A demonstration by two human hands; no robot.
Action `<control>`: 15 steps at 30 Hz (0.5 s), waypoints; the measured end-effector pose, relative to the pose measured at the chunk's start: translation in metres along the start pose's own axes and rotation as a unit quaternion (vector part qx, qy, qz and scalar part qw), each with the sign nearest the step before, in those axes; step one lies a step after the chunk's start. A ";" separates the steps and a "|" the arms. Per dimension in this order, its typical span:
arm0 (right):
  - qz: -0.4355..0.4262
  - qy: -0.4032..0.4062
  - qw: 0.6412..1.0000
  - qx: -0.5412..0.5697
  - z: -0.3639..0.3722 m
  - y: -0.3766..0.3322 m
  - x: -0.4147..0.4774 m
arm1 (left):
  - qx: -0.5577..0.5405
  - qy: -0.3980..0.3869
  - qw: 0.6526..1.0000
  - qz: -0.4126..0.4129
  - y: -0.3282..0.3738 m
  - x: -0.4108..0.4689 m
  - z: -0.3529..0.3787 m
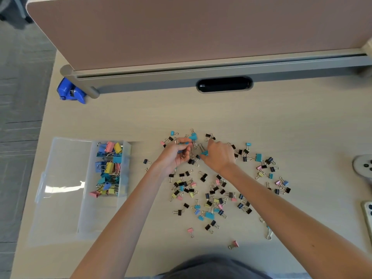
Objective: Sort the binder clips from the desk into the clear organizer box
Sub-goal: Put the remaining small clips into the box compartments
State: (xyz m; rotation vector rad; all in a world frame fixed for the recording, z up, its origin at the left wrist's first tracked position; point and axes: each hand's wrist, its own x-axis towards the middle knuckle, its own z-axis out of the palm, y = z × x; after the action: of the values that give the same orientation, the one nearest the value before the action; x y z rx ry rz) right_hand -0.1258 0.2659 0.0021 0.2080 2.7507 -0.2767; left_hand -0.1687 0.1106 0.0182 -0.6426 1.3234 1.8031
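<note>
One pale desk (201,113) is bounded at the rear by one pink partition panel (181,27). One clear organizer box (84,218), lid open, is placed at the left; one compartment is filled with larger coloured binder clips (109,168). Across the centre and right are scattered small loose clips (209,215), too numerous for an exact count. Several clips, blue among them, are held in the curled left hand (174,158); one teal clip (205,153) is pinched by the right hand (219,156). One cable slot (224,84) and one blue clamp-like object (70,91) are seen at the rear.
</note>
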 end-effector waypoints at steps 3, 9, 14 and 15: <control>0.009 -0.004 1.000 0.024 0.002 -0.001 0.001 | 0.115 0.047 0.992 0.020 -0.001 0.003 0.001; 0.032 0.003 0.992 0.123 0.004 0.004 0.001 | 0.377 0.179 0.898 0.138 -0.003 0.017 0.009; 0.117 -0.040 0.915 0.384 -0.003 0.027 0.001 | 0.635 0.260 0.707 0.170 0.000 0.022 0.028; 0.122 -0.054 0.885 0.446 -0.004 0.032 0.000 | 0.666 0.262 0.679 0.164 0.001 0.023 0.033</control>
State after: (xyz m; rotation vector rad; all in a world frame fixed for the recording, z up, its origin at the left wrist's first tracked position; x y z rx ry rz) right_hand -0.1212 0.2978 0.0005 0.7330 2.2453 -1.4116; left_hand -0.1806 0.1483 0.0116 -0.0261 2.7446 0.3771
